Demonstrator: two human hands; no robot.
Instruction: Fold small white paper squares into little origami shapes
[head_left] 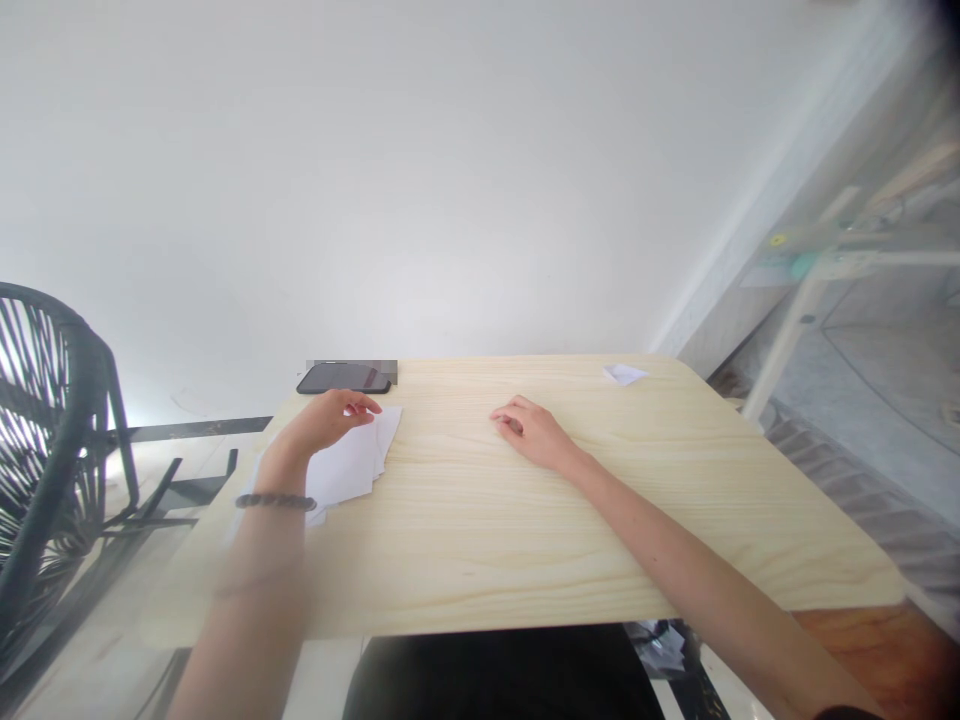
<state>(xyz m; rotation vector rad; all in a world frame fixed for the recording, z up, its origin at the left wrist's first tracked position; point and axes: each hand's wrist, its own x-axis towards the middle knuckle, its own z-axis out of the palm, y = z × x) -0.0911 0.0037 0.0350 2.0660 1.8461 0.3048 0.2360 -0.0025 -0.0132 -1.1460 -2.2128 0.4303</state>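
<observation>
The left hand [332, 421] is hovering over the white paper sheets [343, 468] on the wooden table's [465, 545] left, thumb and fingers apart, the pile slanting from near left to far right! The right hand [534, 432] is hanging curled, farther right; fingertips meeting? I can't tell.

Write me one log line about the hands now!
left hand: over white paper sheets | right hand: over wood-grain table | folded paper: back right | smartphone: back left

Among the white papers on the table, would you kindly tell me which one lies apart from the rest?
The small paper near the table's far right corner: it lies alone, while the larger sheets overlap by the left hand.
</observation>
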